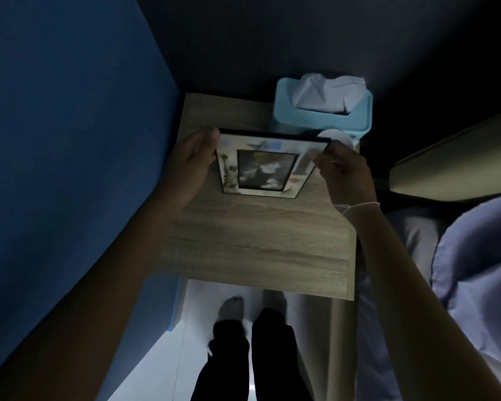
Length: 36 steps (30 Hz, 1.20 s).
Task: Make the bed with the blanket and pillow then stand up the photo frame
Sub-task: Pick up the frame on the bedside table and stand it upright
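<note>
Both hands are gripping the photo frame (265,166): left hand (190,166) and right hand (342,169) pinching opposite sides, tilting it upright near the desk's (258,241) far edge, probably so it stands facing outward.

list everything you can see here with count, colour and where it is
photo frame: 1, pale patterned border with dark edge, over the far part of the bedside table, held at both sides
bedside table: 1, light wood grain, centre, against the blue wall
tissue box: 1, light blue with white tissue sticking out, far right corner of the table
round white thing: 1, white, behind the frame's right corner, too hidden to identify
wall: 1, blue, left
bedding: pale lilac, right
floor: white, below the table
feet: 2, in grey socks with black trousers, bottom centre
left hand: 1, gripping the frame's left edge
right hand: 1, pale wrist band, pinching the frame's right edge
</note>
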Each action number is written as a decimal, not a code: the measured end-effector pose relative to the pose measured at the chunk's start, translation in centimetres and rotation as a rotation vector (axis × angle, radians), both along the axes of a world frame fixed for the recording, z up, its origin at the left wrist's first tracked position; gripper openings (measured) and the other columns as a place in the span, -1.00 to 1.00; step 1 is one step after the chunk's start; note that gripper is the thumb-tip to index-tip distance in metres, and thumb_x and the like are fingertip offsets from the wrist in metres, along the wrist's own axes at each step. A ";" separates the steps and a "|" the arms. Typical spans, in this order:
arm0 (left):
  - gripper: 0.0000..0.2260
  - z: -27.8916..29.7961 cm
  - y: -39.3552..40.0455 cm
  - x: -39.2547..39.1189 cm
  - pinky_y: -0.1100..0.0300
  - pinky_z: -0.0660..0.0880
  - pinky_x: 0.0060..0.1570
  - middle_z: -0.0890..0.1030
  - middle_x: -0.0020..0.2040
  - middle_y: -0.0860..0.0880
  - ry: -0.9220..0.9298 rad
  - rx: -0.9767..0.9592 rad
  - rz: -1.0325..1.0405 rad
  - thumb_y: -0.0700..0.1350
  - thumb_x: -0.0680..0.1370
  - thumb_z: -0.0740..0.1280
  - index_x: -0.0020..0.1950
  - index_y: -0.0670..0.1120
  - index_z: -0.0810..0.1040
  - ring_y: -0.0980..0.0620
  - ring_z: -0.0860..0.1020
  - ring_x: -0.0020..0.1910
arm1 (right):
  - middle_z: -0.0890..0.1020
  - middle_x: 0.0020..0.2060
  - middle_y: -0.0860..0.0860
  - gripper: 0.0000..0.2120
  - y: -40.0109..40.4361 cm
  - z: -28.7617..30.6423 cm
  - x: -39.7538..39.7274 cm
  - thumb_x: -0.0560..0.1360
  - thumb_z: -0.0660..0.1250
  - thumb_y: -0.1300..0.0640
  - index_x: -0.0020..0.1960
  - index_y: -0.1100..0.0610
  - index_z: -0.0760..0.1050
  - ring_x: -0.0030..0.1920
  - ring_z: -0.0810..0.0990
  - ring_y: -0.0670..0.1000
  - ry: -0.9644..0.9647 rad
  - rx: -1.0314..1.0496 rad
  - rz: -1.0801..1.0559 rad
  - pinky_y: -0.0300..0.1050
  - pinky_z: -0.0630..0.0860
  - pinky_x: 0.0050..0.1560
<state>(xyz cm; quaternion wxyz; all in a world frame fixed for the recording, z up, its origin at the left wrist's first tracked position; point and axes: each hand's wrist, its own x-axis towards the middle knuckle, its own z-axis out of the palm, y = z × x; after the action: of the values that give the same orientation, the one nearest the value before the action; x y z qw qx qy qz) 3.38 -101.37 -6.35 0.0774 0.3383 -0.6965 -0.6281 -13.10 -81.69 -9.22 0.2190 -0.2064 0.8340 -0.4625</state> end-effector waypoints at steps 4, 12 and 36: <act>-0.78 -0.5 -0.4 -1.1 0.25 0.44 0.17 0.61 0.03 0.07 0.020 0.010 0.011 -0.01 0.65 0.10 0.01 0.06 0.54 0.16 0.57 0.10 | 0.66 -0.19 -0.10 -0.81 -0.7 -1.1 -0.9 0.39 0.33 -0.24 -0.06 -0.20 0.54 -0.09 0.61 0.03 -0.046 -0.007 -0.041 0.25 0.54 0.04; -0.76 -3.7 0.3 0.3 -0.09 0.38 0.32 0.60 0.12 0.05 -0.052 -0.007 0.039 0.23 0.53 0.09 0.00 0.28 0.53 0.06 0.53 0.19 | 0.65 -0.25 -0.08 -0.88 -0.2 -2.1 0.6 0.38 0.36 -0.08 -0.13 -0.06 0.55 -0.18 0.59 -0.05 -0.089 -0.024 -0.056 0.15 0.55 0.02; -0.30 -8.4 3.3 2.6 0.08 0.43 0.25 0.46 0.35 0.10 -0.242 0.022 -0.068 -0.14 0.38 0.17 0.46 0.29 0.09 0.11 0.45 0.29 | 0.59 0.18 0.20 -0.36 -0.1 -8.1 8.8 0.56 0.17 0.28 0.55 0.13 -0.04 0.14 0.58 0.21 -0.157 0.275 -0.057 -0.15 0.41 0.09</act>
<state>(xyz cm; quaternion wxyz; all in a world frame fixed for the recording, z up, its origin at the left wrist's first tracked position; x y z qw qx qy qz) 6.01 -98.05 -14.78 -0.0324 0.3888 -0.7048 -0.5925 -4.32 -81.82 -17.30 0.2966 -0.1138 0.8753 -0.3646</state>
